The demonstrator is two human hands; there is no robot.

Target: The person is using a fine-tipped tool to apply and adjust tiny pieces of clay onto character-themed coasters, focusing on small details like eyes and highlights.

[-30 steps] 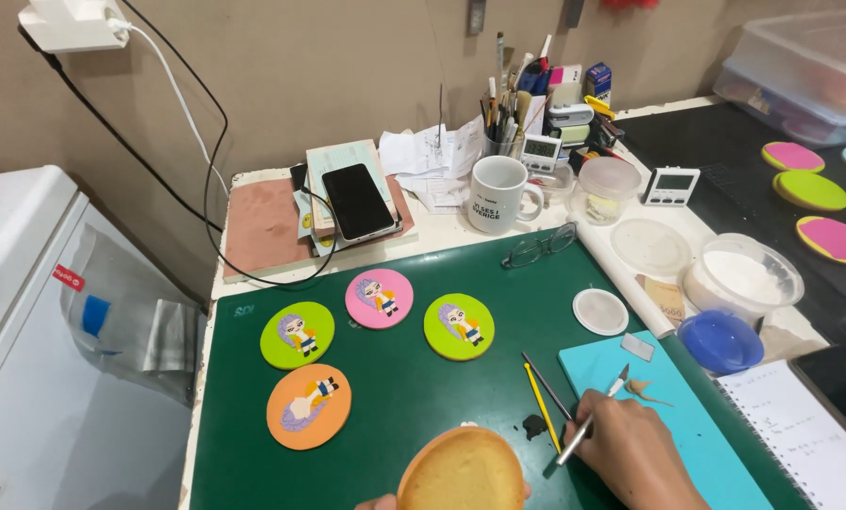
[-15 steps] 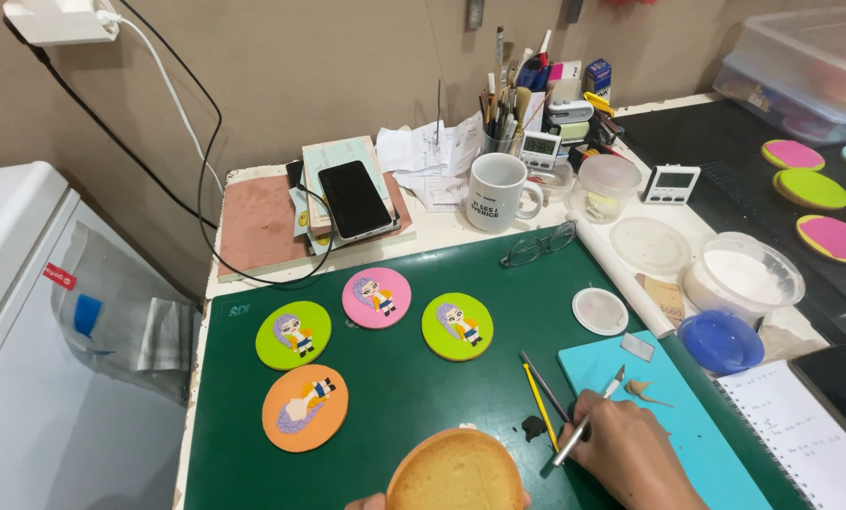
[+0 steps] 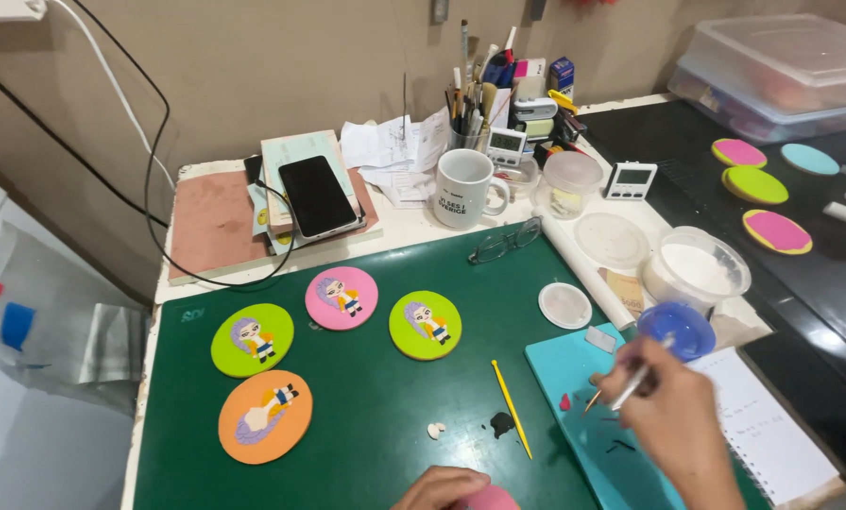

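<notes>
The right hand [image 3: 673,425] is closed around a thin brush [image 3: 631,382], pinched between fingers and thumb like a pen. The brush tip points down and left, touching or just above a light blue mat [image 3: 583,378], near a small pink dab on it. Just beyond the hand sits a small blue bowl [image 3: 676,326], and past that a white tub of powder [image 3: 695,269]. To the right of the hand lies an open notebook [image 3: 772,425].

The left hand [image 3: 442,489] shows only partly at the bottom edge. Its fingers curl over a pink round piece [image 3: 487,498]; how firmly it grips cannot be told.

Both hands work over a green cutting mat [image 3: 366,416]. Between them lies a yellow stick [image 3: 511,408], beside a small black lump and a small white lump. Further up the mat lie four round discs decorated with little figures: an orange disc [image 3: 265,416], a green disc [image 3: 252,339], a pink disc [image 3: 341,297] and another green disc [image 3: 425,324]. Behind the mat stand a white mug [image 3: 462,189], a pair of glasses [image 3: 504,241] and a phone [image 3: 317,195] on a stack of books.
</notes>
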